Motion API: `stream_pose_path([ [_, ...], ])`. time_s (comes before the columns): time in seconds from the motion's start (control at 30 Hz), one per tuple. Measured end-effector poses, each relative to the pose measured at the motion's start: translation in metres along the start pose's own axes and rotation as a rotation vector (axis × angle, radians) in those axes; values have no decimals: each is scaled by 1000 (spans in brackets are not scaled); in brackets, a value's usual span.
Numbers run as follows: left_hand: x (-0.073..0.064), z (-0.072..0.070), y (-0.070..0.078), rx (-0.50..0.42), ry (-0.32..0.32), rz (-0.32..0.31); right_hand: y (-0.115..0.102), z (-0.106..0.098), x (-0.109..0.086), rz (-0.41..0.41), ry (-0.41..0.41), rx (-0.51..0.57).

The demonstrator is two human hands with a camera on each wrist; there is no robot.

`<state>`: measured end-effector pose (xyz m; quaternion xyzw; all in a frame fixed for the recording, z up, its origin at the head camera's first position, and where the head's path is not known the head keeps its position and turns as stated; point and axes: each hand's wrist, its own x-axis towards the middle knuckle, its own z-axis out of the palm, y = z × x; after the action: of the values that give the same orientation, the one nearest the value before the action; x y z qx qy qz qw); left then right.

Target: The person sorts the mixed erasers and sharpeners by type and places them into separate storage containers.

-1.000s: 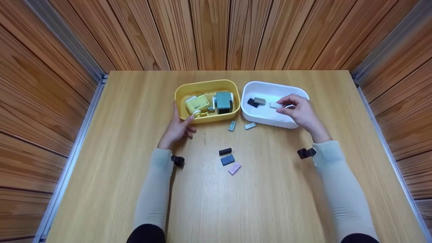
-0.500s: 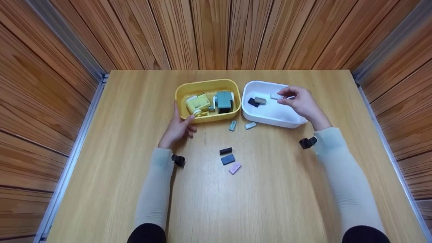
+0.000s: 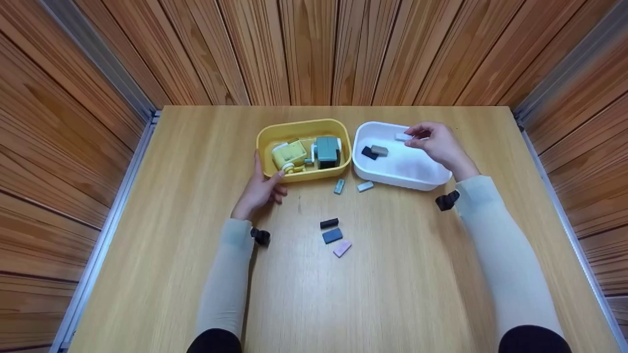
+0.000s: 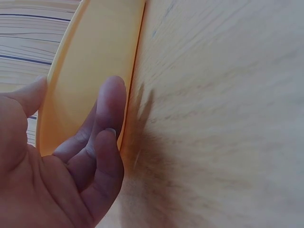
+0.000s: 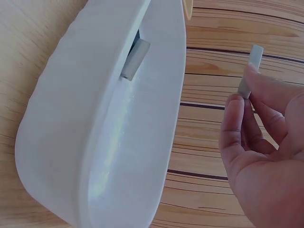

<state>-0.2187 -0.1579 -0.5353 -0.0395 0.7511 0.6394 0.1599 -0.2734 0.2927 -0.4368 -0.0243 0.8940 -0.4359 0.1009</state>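
My right hand [image 3: 438, 142] pinches a white eraser [image 3: 403, 137] between thumb and fingertips, above the white bin [image 3: 417, 182] at its far right. In the right wrist view this eraser [image 5: 255, 57] sticks up from the fingertips, apart from the bin. Inside the white bin lie a grey eraser [image 3: 379, 150] and a black eraser [image 3: 369, 153], touching. My left hand [image 3: 259, 190] holds the near left corner of the yellow bin [image 3: 314, 175], thumb at the rim. Its other fingers bend against the outer wall in the left wrist view.
A yellow crank pencil sharpener [image 3: 290, 153] and a teal one [image 3: 327, 149] sit in the yellow bin. Before the bins lie a teal eraser [image 3: 339, 186] and a pale one [image 3: 365, 186]. Nearer are black [image 3: 329, 223], blue [image 3: 332, 236] and lilac [image 3: 342, 248] erasers.
My right hand has moved slightly toward the back of the white bin with the white eraser in its fingers. The left hand stays at the yellow bin's corner.
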Motion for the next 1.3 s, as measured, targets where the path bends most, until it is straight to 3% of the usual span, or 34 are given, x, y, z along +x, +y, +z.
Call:
stream_pose_path([
  [0.5, 0, -1, 1, 20, 5, 25, -5, -2, 25, 54, -42, -53],
  [0.67, 0, 0, 1, -1, 4, 2, -5, 2, 32, 84, -51, -35],
  [0.97, -1, 0, 0, -17, -1, -10, 12, 7, 37, 127, -50, -39],
  [1.3, -3, 0, 4, -22, -15, -20, 35, 13, 37, 198, -21, 39],
])
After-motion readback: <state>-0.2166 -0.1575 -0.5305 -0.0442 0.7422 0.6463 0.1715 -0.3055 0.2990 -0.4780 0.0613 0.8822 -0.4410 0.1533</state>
